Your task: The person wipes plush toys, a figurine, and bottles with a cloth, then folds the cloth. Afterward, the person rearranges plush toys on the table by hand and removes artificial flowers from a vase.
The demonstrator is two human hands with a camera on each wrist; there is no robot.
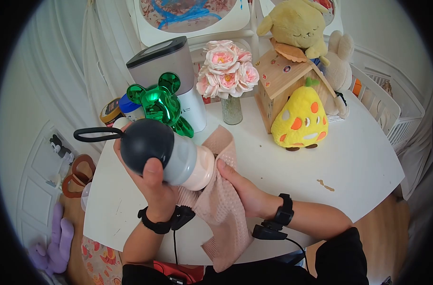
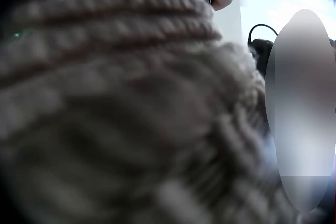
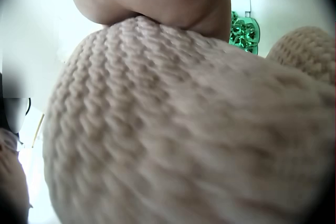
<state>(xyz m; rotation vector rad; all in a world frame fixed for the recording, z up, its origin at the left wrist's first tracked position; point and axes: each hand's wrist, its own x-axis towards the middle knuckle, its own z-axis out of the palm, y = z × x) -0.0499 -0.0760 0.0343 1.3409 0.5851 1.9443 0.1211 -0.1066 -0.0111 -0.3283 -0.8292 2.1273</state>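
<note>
A bottle (image 1: 182, 164) with a dark domed lid (image 1: 147, 145), a clear grey middle and a pale pink base lies tilted over the table, its black carrying loop (image 1: 95, 135) pointing left. My left hand (image 1: 155, 191) grips it around the lid end, the thumb across the front. Gathered in my right hand (image 1: 245, 191) is a pink waffle-textured cloth (image 1: 222, 202), pressed at the bottle's base. Its lower end hangs toward the table's near edge, and the right fingers are mostly hidden behind it. Close up, the cloth's weave fills much of both wrist views (image 3: 142, 124).
Behind the bottle stand a shiny green bear figure (image 1: 162, 105) and a grey-and-white appliance (image 1: 166, 66). A glass vase (image 1: 232, 110) holds pink flowers. A yellow plush toy (image 1: 300, 118) leans by a wooden house (image 1: 280, 71) on the white table (image 1: 359, 147).
</note>
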